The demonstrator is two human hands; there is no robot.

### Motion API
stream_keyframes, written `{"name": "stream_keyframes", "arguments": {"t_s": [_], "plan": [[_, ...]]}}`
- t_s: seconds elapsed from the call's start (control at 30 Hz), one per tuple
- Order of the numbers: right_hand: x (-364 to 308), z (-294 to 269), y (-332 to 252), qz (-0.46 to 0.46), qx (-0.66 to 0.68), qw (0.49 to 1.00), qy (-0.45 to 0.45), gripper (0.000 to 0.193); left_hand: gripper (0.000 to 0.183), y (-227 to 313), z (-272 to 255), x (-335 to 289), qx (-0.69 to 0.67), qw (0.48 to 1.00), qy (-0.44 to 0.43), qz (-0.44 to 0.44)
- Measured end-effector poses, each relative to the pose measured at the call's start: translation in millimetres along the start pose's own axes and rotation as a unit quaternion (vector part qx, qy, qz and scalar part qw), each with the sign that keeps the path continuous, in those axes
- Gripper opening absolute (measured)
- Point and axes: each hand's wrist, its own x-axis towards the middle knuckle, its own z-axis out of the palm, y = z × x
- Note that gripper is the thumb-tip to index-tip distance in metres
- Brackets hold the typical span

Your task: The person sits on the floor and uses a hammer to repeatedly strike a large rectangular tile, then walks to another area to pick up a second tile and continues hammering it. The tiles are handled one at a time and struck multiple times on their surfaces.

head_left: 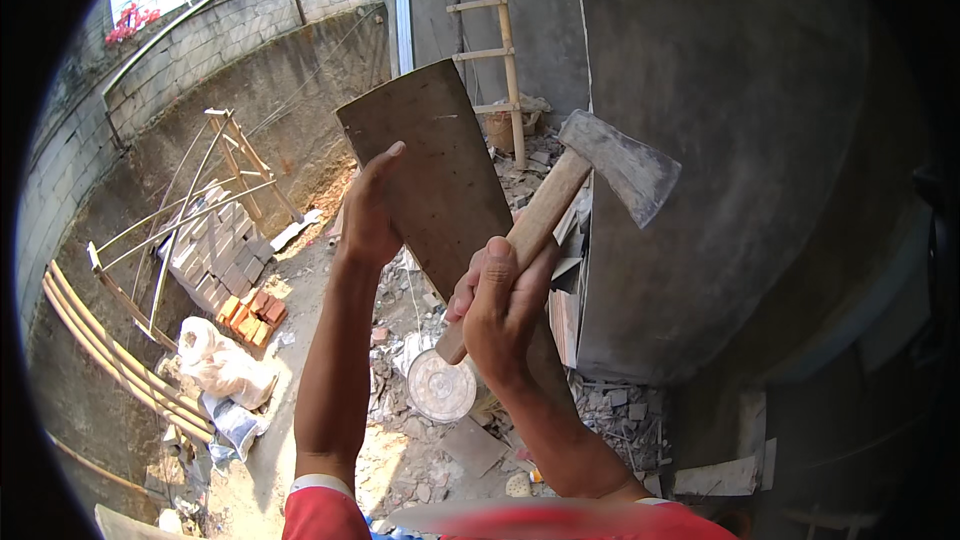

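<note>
A long brown wooden board (432, 155) slants across the middle of the view, its upper end raised in front of me. My left hand (370, 210) is closed on the board's left edge, with the thumb lying along its face. In my right hand (508, 310) is a hatchet (625, 168), gripped around the wooden handle. Its worn grey head points up and right, the blade edge facing right. The handle passes in front of the board's right side, and my right hand and forearm cover part of the lower board.
Rubble and broken tile lie below, with a round whitish lid (441, 386). A bamboo ladder (500, 30) leans by the grey wall (720, 140) on the right. To the left stand stacked grey blocks (215, 255), orange bricks (252, 316), a white sack (222, 365) and bamboo poles (120, 360).
</note>
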Motion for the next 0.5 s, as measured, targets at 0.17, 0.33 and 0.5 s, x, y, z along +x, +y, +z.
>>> {"name": "stream_keyframes", "arguments": {"t_s": [0.17, 0.33, 0.5], "plan": [[11.3, 6.0, 1.1, 0.084, -0.076, 0.987, -0.112, 0.027, 0.042, -5.8, 15.6, -1.9, 0.014, 1.000, 0.001, 0.007], [3.4, 2.4, -5.3, 0.034, -0.021, 0.999, 0.012, 0.028, 0.039, -6.0, 23.4, -0.9, -0.004, 1.000, -0.023, 0.002], [8.5, -2.0, -8.8, 0.044, -0.057, 0.990, -0.123, 0.023, 0.037, -6.3, 29.5, -4.4, 0.053, 0.998, 0.008, 0.024]]}}
